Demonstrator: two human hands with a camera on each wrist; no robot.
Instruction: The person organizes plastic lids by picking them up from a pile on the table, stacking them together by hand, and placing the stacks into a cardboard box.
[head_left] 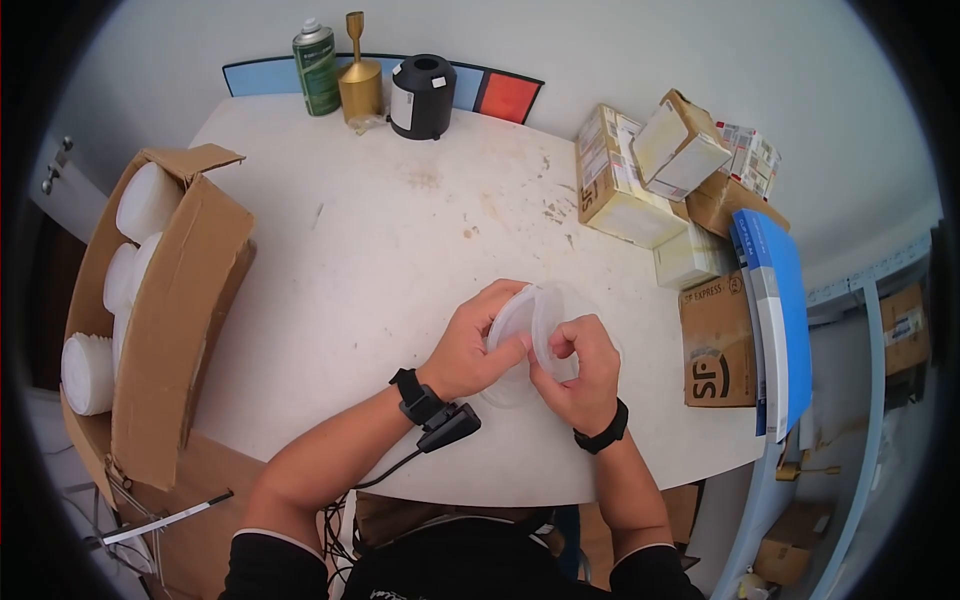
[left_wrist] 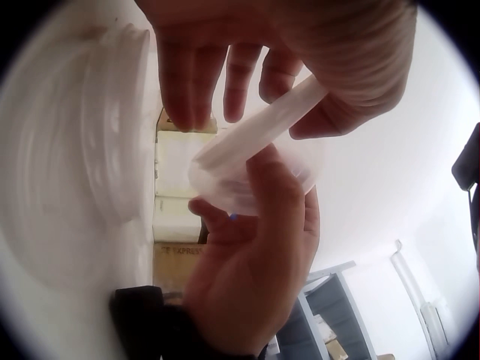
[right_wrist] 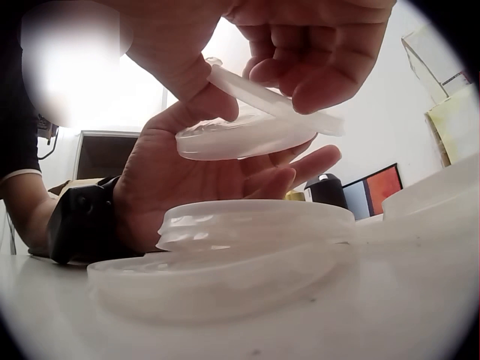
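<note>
Two round translucent plastic lids meet at an angle between the hands, above the table. My left hand [head_left: 470,345] grips one lid [right_wrist: 244,140] by its edge, thumb on the near side and fingers behind. My right hand [head_left: 587,375] pinches the other lid [right_wrist: 262,99] at its rim, tilted against the first. In the left wrist view the right thumb [left_wrist: 271,176] lies between the two lids. Below the hands, more translucent lids [right_wrist: 255,225] lie stacked on the white tabletop, partly hidden by the hands in the head view.
At the left, an open cardboard box [head_left: 185,330] holds several white tubs [head_left: 150,200]. A spray can [head_left: 317,70], a brass-coloured vessel [head_left: 361,88] and a black canister [head_left: 422,98] stand at the back. Cartons [head_left: 625,185] and a blue binder [head_left: 780,310] line the right edge.
</note>
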